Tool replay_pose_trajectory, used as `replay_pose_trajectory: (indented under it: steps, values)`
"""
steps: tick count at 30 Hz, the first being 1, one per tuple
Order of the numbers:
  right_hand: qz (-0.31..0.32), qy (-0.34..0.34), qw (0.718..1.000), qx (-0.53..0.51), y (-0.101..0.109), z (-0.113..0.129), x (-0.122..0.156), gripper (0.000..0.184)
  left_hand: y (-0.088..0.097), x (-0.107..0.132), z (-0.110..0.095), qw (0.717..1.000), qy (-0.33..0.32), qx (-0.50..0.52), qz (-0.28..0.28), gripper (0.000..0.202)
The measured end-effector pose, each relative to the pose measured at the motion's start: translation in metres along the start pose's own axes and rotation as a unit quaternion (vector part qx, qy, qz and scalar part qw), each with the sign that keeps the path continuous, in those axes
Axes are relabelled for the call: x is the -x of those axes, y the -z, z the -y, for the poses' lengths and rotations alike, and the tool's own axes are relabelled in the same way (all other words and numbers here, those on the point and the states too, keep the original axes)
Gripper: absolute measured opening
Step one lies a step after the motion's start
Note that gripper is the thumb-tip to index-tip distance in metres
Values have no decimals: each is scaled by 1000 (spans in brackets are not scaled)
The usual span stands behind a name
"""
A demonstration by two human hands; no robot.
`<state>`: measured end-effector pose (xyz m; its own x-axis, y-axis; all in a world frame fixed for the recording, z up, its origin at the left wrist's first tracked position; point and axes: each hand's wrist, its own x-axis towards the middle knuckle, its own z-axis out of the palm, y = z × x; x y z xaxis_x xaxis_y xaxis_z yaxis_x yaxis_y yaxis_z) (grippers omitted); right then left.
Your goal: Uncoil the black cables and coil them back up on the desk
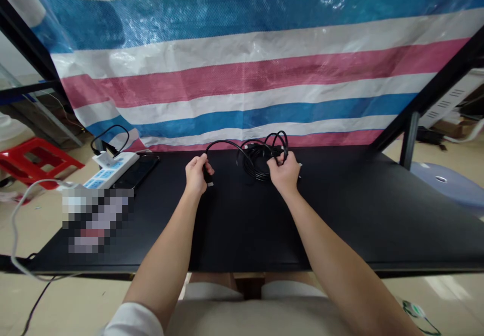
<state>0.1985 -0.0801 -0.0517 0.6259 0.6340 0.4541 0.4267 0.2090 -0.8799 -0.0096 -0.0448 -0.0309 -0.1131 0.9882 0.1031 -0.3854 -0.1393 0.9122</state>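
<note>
A black cable lies partly coiled on the black tabletop, near its back edge. My left hand is closed round one end of it, and a plug with a pale metal tip pokes out below the fingers. From there a single stretch arcs over to the coil. On the coil's right side my right hand grips several loops, which rise above the fingers. A small light-coloured tip shows just right of that hand; I cannot make out what it belongs to.
At the left stand a white power strip with plugs in it and a dark phone beside it. A striped plastic sheet hangs behind the table. A red stool is on the floor at left. Black frame posts flank the table.
</note>
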Motion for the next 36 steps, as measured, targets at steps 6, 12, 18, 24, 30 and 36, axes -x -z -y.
replay_pose_trajectory:
  steps: [6,12,18,24,30,36]
  values:
    - [95,-59,973,-202,4,2,-6,34,-11,7,7,995,0,-80,-57,48]
    - [231,-12,958,-168,4,17,9,53,-25,20,17,995,-23,-85,-56,49]
    - [255,-72,921,-284,4,21,14,54,-15,13,16,998,-17,-46,50,18]
    - [323,-93,892,-303,0,23,22,51,-12,19,12,982,43,-34,182,42]
    - [270,31,960,-69,-2,18,24,38,-14,15,5,987,50,-106,112,32]
    - [274,98,953,88,-14,5,35,17,6,1,2,935,71,-344,57,38]
